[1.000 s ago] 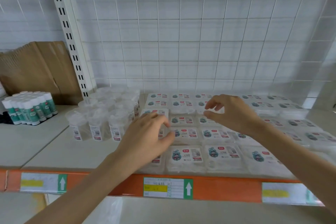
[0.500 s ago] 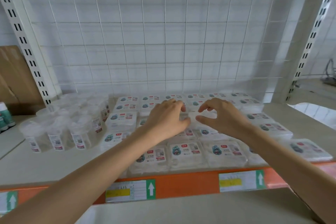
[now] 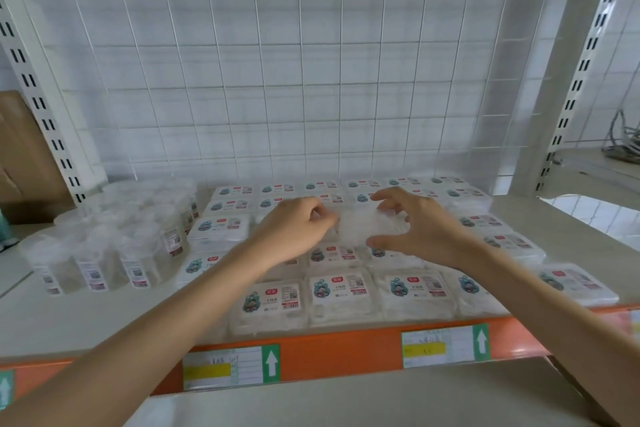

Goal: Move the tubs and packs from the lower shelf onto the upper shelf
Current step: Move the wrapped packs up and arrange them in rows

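Item: translucent white rectangular plastic pack (image 3: 356,227), gripped at its ends by left hand (image 3: 294,230) and right hand (image 3: 424,230), over rows of labelled flat packs (image 3: 334,291). Left of grip: clear round plastic tubs (image 3: 104,253). Toward the person: orange shelf edge (image 3: 332,354). Beyond: white wire grid (image 3: 311,80).

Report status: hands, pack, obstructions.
Hands: left hand and right hand grip one pack by its ends. It sits over the rows on the shelf; lifted or resting, unclear. To the left, tubs stand apart.
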